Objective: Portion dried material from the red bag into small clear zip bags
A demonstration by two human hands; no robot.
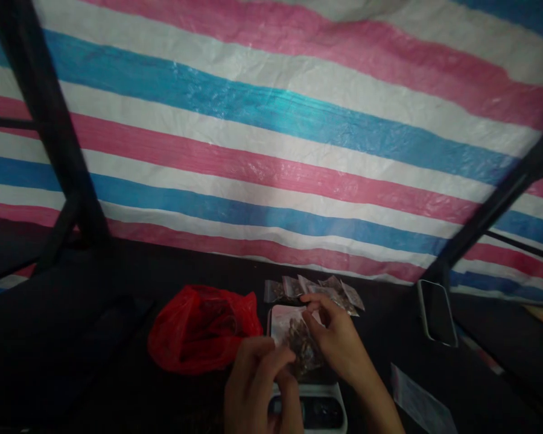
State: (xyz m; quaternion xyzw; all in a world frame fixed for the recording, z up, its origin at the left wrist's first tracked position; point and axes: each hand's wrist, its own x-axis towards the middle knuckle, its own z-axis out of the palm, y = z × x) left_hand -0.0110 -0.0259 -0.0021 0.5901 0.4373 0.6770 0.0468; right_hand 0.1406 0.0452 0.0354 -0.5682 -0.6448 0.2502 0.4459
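Observation:
A small clear zip bag [304,346] with brownish dried pieces lies on a digital kitchen scale [339,392]. My right hand [337,334] is at the bag's upper right, thumb and forefinger closed about its edge. In front of the scale, my left hand [260,386] has curled fingers, the tips close to the bag's lower left side. Whatever lies between those fingers is hidden. The left hand covers part of the scale's dark display.
Left of the scale sits an open red plastic bag [201,331]. Several filled zip bags [317,289] lie behind it. To the right are a phone [438,313] and a flat clear bag [420,401] on the black table [131,277]. Dark frame poles stand before striped sheeting [271,157].

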